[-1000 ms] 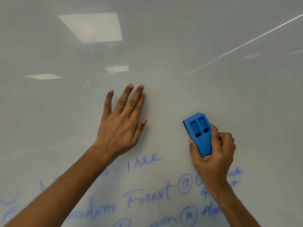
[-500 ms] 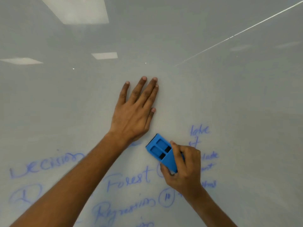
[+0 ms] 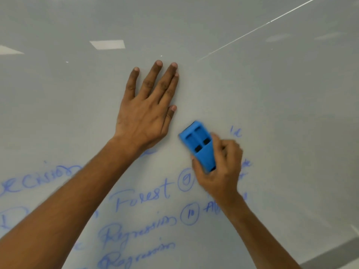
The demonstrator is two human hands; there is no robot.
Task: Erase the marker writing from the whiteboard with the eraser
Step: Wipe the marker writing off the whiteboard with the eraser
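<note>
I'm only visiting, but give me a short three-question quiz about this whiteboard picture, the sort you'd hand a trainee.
1. True or false: the left hand lies flat on the whiteboard with its fingers straight.
2. Which hand holds the blue eraser? A) left B) right C) neither
3. Fill in: the circled number just left of the right hand is ___.

Key
1. True.
2. B: the right hand grips the eraser.
3. 9; the circled 9 sits after the blue word "Forest", with a circled 10 below it.
</note>
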